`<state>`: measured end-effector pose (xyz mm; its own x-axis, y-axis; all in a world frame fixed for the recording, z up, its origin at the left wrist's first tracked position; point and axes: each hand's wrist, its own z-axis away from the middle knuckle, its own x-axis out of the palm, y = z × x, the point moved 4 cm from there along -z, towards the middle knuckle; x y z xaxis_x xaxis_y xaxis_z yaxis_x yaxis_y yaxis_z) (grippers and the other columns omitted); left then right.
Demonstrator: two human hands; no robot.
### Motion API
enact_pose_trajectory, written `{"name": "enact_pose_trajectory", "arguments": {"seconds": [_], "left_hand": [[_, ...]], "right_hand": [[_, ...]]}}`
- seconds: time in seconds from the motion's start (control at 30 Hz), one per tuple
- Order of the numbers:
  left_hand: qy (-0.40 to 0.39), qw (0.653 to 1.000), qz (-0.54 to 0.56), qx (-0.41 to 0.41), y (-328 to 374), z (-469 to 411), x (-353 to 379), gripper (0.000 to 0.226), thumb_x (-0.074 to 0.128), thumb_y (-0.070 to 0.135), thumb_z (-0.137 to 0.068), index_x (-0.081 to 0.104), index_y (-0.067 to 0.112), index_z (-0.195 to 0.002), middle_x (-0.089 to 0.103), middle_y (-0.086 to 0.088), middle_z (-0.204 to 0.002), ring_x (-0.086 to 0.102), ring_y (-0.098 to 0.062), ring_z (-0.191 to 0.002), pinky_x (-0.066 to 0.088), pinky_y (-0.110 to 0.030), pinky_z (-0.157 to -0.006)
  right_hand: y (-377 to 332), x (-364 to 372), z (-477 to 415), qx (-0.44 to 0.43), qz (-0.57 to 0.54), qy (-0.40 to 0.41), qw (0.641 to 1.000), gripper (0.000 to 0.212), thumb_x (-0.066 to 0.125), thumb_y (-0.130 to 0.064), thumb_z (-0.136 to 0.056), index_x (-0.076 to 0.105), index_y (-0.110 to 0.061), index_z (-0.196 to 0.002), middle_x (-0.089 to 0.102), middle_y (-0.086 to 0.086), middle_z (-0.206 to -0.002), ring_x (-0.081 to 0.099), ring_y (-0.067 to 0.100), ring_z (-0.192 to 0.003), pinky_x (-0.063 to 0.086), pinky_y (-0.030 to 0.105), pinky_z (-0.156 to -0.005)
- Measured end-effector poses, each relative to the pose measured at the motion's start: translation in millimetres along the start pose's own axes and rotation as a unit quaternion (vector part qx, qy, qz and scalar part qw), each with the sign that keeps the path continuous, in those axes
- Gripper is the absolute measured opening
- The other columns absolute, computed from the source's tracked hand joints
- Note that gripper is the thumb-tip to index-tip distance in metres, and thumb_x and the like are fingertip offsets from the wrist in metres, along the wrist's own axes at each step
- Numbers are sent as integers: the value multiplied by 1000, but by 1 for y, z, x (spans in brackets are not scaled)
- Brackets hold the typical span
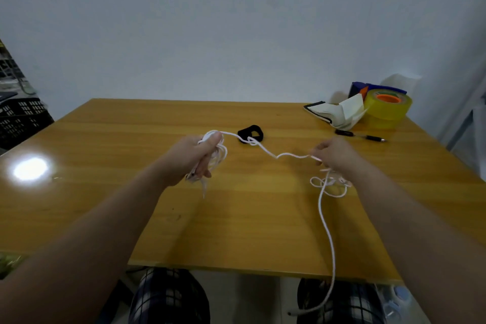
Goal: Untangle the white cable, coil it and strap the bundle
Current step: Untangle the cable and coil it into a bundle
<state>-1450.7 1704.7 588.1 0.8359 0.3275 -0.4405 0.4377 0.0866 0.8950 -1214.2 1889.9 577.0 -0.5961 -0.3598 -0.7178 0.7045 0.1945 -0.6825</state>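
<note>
My left hand [196,156] grips several loops of the white cable [278,156] above the wooden table [105,192]. From that bundle a strand with a small knot runs right to my right hand [335,154], which pinches it. Below my right hand more cable lies in loose tangled loops on the table, and one long strand trails over the front edge down past my knees. A black strap [251,133], curled into a ring, lies on the table just behind the strand.
At the back right stand a yellow tape roll [388,108], folded white paper [339,113] and a dark blue object [368,88]. A black pen [359,135] lies in front of them. A black crate [21,116] sits off the table's left side.
</note>
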Motion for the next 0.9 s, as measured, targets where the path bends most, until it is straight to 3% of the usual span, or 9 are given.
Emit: {"name": "enact_pose_trajectory", "arguments": {"seconds": [0.13,0.27,0.37,0.43,0.53,0.63,0.7,0.77,0.9], "left_hand": [[-9,999,-37,-25,10,-9,14,75,40,64,-90,42,5,-44,41,-12,-39,45,-20,-39,44,-34,-60],[-17,997,70,-34,30,-10,34,57,42,57,-92,38,12,-57,33,-6,-37,32,-20,-33,33,-25,-44],[21,984,165,-55,38,-14,36,55,46,55,-91,36,12,-58,28,-4,-35,26,-18,-29,28,-23,-41],[42,985,160,-51,41,-18,35,55,49,51,-92,36,13,-55,28,-5,-35,26,-19,-29,26,-24,-42],[12,993,112,-36,48,-20,43,52,50,46,-94,37,14,-56,27,-4,-36,23,-17,-30,20,-26,-45],[-56,986,149,-40,61,-16,56,54,49,53,-89,36,14,-55,24,-3,-35,21,-14,-29,16,-26,-45],[-97,972,212,-42,66,-15,56,53,46,54,-87,35,13,-56,25,-3,-32,23,-14,-25,20,-22,-41],[-106,958,264,-49,66,-14,47,48,47,53,-82,33,13,-59,24,0,-30,23,-11,-22,22,-16,-36],[-87,959,266,-48,59,-9,23,45,52,49,-80,32,15,-59,24,3,-30,23,-8,-24,24,-15,-35]], "right_hand": [[-48,-1,19,-122,290,8,949,60,65,-26,-86,40,-18,-139,52,9,-134,53,28,-116,47,36,-88],[-69,13,38,-189,468,-170,847,73,68,-24,-84,29,-27,-146,41,4,-145,45,27,-126,43,36,-96],[-75,9,36,-242,285,-125,919,39,58,-17,-91,54,-26,-129,60,8,-124,57,26,-112,47,39,-93],[-80,2,36,-244,21,-36,969,31,46,-5,-94,63,-18,-117,67,12,-110,64,26,-103,49,37,-93],[-91,-6,46,-236,-292,-12,927,29,42,-27,-99,55,-22,-124,61,1,-122,58,11,-110,46,30,-100],[-110,5,62,-324,-126,-126,929,43,51,-38,-93,48,-22,-133,55,-2,-130,51,7,-119,45,21,-90],[-110,9,66,-332,-94,-152,926,34,60,-25,-90,58,-10,-121,65,13,-104,63,18,-86,53,32,-69],[-107,6,64,-329,-151,-140,922,23,60,-19,-90,65,-7,-109,63,12,-75,50,17,-49,43,28,-44],[-98,-11,61,-363,-85,-71,925,14,59,-22,-91,69,-18,-82,55,-11,-52,41,4,-46,34,19,-49]]}}
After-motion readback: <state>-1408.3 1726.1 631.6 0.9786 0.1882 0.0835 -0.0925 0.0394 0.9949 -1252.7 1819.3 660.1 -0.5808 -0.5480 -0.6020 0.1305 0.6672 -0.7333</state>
